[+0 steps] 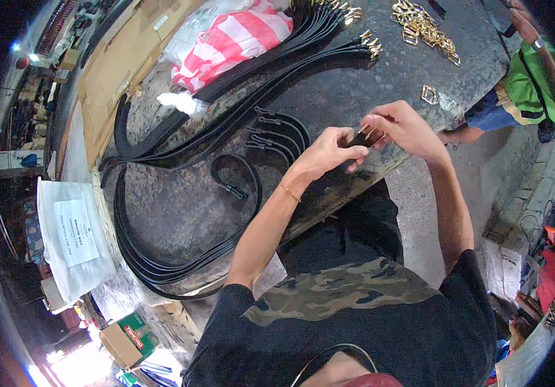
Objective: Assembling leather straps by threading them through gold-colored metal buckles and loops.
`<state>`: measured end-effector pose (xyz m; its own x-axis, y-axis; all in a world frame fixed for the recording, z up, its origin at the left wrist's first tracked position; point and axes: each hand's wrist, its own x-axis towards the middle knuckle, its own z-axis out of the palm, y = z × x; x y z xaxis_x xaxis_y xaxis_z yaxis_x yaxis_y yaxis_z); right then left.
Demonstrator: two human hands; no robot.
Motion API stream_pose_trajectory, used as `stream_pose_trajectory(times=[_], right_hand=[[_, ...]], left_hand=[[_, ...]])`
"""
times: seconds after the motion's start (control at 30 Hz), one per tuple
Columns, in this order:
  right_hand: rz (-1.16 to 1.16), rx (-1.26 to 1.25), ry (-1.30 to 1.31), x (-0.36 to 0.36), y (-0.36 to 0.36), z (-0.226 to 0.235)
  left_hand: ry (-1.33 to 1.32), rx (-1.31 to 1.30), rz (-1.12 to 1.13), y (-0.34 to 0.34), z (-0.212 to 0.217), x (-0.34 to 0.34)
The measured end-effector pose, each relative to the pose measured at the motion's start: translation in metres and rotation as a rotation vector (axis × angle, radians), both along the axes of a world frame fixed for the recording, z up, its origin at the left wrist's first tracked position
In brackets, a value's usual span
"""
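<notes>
My left hand [329, 153] and my right hand [403, 128] meet over the near edge of a worn grey table [181, 213]. Between their fingertips they pinch the end of a black strap [359, 138], where a small gold buckle shows. A thin gold bracelet sits on my left wrist. Just left of my hands lie short black straps with clips [274, 132]. One looped strap [235, 177] rests closer to the table's middle.
Long black straps [161, 138] sweep across the table, their gold buckled ends [368, 44] at the far side. A pile of gold buckles [423, 27] and one loose buckle [429, 95] lie at the right. A red-striped bag [235, 42] lies behind. Another person [529, 84] sits beyond.
</notes>
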<state>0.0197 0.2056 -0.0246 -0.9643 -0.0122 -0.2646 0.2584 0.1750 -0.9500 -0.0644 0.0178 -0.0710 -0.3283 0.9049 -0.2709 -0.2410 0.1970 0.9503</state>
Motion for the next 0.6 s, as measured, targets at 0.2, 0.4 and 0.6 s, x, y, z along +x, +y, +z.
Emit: stream_pose_trajectory(times=[0.2,0.4,0.6], right_hand=[[0.108,0.202,0.15,-0.002,-0.004,0.0],[0.19,0.315,0.095,-0.013,-0.003,-0.019],[0.053,0.198,-0.115,-0.001,-0.008,-0.022]], left_hand=[[-0.076,0.043,0.03,0.002,-0.002,0.004],[0.301,-0.079,0.14,-0.009,0.001,0.008],[1.228,-0.322,0.369,-0.076,0.036,0.062]])
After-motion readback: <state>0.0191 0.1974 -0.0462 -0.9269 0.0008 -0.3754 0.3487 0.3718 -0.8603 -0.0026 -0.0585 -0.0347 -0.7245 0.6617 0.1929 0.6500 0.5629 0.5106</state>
